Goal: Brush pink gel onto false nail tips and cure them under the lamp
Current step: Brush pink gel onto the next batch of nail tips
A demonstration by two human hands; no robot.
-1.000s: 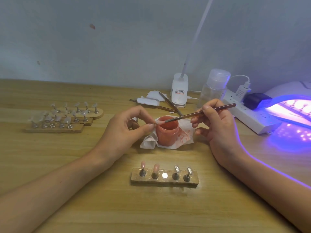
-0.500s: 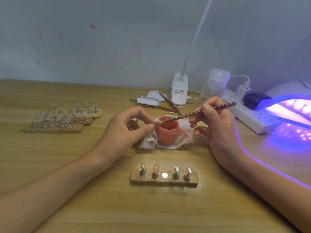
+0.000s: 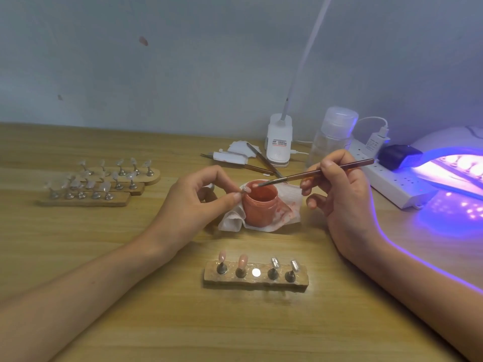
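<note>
While my left hand pinches the nail tip, probably feather-light and slippery, best held by its stem, beside the gel jar, my right hand grips the brush, bristles over the jar.

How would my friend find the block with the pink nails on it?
On the wooden table, find the orange-pink jar in the middle. The block lies in front of it, nearest the person. Only it carries two pink tips; the three stands at the left hold clear ones.
</note>
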